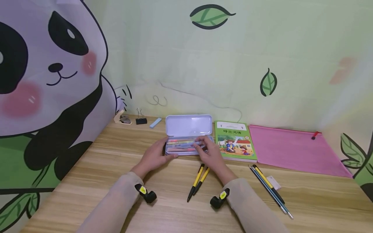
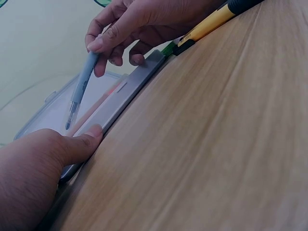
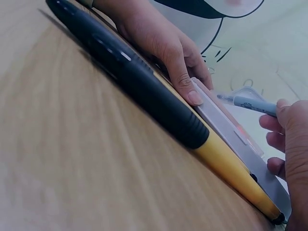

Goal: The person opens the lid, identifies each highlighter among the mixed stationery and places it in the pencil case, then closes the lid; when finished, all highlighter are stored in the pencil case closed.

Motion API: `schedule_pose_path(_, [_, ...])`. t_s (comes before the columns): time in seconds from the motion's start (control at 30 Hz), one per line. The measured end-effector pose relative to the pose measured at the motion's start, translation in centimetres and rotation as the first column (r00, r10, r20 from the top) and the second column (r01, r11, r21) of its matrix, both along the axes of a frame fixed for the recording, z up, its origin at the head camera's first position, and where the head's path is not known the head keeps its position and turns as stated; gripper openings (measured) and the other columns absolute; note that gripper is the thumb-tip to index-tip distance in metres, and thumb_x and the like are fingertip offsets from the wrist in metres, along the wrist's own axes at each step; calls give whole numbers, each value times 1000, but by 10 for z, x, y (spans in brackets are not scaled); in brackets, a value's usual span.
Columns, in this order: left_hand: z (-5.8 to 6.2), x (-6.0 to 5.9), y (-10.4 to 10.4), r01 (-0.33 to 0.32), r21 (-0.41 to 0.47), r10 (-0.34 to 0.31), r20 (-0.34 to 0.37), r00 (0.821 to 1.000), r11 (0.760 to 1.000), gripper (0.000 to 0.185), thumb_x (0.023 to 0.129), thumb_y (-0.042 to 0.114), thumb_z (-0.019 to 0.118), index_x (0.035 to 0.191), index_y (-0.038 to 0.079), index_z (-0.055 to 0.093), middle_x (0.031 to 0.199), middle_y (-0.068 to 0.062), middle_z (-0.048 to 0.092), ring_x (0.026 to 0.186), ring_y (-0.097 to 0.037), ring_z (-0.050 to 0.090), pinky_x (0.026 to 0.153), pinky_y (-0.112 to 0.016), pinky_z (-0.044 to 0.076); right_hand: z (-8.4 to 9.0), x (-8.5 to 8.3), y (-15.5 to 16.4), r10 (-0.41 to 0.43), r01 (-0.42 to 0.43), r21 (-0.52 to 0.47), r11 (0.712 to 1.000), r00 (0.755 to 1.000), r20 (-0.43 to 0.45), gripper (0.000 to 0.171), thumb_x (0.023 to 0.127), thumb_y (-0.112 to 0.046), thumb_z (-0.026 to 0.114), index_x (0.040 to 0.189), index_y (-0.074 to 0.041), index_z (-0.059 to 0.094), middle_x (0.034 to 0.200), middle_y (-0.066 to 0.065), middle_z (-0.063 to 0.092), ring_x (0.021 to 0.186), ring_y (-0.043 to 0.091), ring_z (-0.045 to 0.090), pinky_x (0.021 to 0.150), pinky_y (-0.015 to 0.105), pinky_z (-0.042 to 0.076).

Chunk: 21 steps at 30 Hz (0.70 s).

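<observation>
Two yellow pens are lying nearest you while your left hand is gripping the open pencil case mid-desk and your right hand is pinching a grey pen above it.

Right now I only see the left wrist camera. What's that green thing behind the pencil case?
Observer: A green picture book, lying flat just right of the open pencil case.
Operator: Are there more pens on the table?
Observer: Two yellow-and-black pens lie side by side just in front of the case.
Operator: Anything past the book?
Observer: A pink zip pouch, flat on the table.
</observation>
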State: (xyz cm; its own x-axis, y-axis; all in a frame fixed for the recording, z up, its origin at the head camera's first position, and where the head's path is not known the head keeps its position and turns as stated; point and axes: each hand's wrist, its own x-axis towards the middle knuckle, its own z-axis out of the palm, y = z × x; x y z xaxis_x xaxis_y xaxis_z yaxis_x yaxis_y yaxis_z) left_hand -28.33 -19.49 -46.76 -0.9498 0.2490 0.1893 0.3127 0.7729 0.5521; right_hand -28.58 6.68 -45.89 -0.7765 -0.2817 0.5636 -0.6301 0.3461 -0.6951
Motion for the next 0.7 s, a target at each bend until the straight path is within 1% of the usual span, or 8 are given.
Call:
schedule_pose_path(0.17, [0, 0, 1, -4, -2, 4, 8, 1000, 1000, 91, 88, 56, 71, 158, 13, 31, 155, -13, 43, 142, -34, 40, 116, -54, 33, 0, 0, -1, -16, 15, 65, 998, 1000, 17, 14, 99, -18, 66, 110, -10, 63, 95, 3, 73, 86, 15, 67, 77, 32, 59])
schedule_pose_path(0.3, [1, 0, 1, -2, -7, 2, 7, 1000, 1000, 91, 89, 56, 70, 158, 12, 31, 155, -13, 42, 142, -34, 39, 116, -54, 32, 0, -2, -1, -56, 58, 125, 990, 998, -19, 14, 98, -18, 68, 109, -10, 66, 93, 2, 69, 85, 15, 64, 75, 31, 57])
schedule_pose_path(0.4, [2, 0, 1, 2, -3, -2, 8, 1000, 1000, 92, 89, 56, 70, 158, 12, 30, 155, -13, 42, 142, -34, 39, 116, -53, 32, 0, -2, 0, -80, 88, 172, 981, 995, -54, 13, 98, -15, 68, 110, -9, 67, 95, 3, 67, 85, 17, 61, 75, 33, 56])
schedule_pose_path(0.47, [3, 0, 1, 6, 4, -6, 11, 1000, 1000, 92, 89, 55, 71, 158, 11, 30, 155, -13, 42, 142, -34, 39, 116, -53, 32, 0, -3, 1, -89, 100, 209, 973, 994, -62, 14, 98, -12, 66, 112, -8, 68, 98, 5, 67, 89, 19, 61, 78, 35, 55])
schedule_pose_path(0.6, [4, 1, 1, 3, 11, -3, 21, 1000, 1000, 91, 88, 55, 71, 158, 12, 31, 155, -13, 43, 142, -33, 39, 116, -52, 32, -2, -4, 1, -105, 114, 275, 955, 993, -49, 18, 99, -8, 62, 116, -7, 67, 103, 6, 68, 95, 22, 60, 83, 39, 53])
schedule_pose_path(0.7, [3, 2, 1, 5, 6, -6, 21, 1000, 1000, 92, 88, 56, 70, 158, 11, 31, 155, -13, 42, 143, -33, 39, 116, -52, 32, -3, -5, 1, -115, 120, 299, 947, 993, -35, 19, 99, -6, 61, 117, -8, 67, 102, 6, 68, 96, 23, 60, 84, 39, 53])
